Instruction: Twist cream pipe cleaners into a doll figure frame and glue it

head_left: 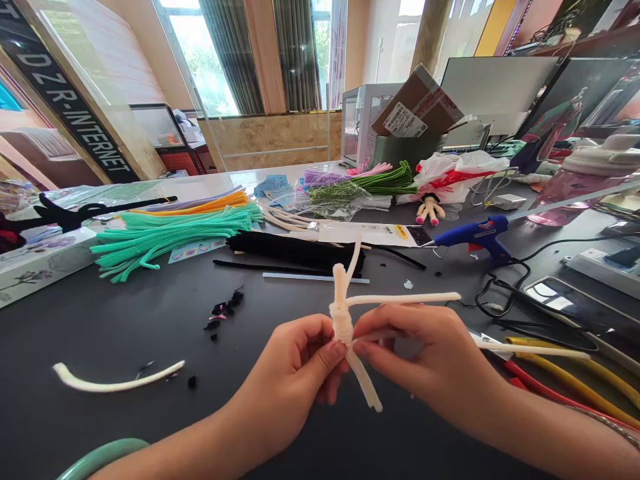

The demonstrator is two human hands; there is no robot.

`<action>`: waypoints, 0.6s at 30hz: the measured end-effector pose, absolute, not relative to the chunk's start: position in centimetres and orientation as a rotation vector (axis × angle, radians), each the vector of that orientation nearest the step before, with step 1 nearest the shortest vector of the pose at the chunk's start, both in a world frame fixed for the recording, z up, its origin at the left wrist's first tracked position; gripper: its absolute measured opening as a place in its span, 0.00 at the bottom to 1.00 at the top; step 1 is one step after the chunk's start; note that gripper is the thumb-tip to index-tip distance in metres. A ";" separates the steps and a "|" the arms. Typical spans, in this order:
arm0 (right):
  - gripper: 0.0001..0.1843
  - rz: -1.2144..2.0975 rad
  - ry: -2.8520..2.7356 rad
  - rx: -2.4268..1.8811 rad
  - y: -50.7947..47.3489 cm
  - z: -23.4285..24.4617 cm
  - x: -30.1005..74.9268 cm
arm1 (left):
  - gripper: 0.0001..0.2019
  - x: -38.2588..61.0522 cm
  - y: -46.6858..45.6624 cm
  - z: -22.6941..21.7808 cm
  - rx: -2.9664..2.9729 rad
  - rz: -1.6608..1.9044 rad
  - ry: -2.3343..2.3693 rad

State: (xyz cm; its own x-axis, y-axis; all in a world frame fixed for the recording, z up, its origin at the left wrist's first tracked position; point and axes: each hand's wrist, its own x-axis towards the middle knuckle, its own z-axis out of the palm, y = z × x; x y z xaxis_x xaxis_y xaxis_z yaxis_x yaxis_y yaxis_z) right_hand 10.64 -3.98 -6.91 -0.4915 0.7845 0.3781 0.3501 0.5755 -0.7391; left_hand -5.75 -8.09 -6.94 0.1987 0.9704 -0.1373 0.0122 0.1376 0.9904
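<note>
A twisted bundle of cream pipe cleaners (343,313) is held above the dark table (150,320), its ends sticking out up, right and down. My left hand (300,370) pinches the wound knot from the left with thumb and fingers closed. From the right, my right hand (425,360) grips the same bundle, fingers closed on a strand that runs off to the right (530,348). A green bangle (100,460) shows on my left wrist.
A loose cream pipe cleaner (117,381) lies at the left. Bundles of teal (170,240), orange (200,207), black (295,250) and green (385,181) pipe cleaners lie behind. A blue glue gun (473,237), a phone (570,303), pliers' handles (565,387) and a small doll (430,208) are at the right.
</note>
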 end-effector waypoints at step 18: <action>0.06 0.964 -1.989 -0.922 -4.2 -6.9 10.7 | 0.08 -6.0 -7.9 -6.9 0.875 1.064 0.974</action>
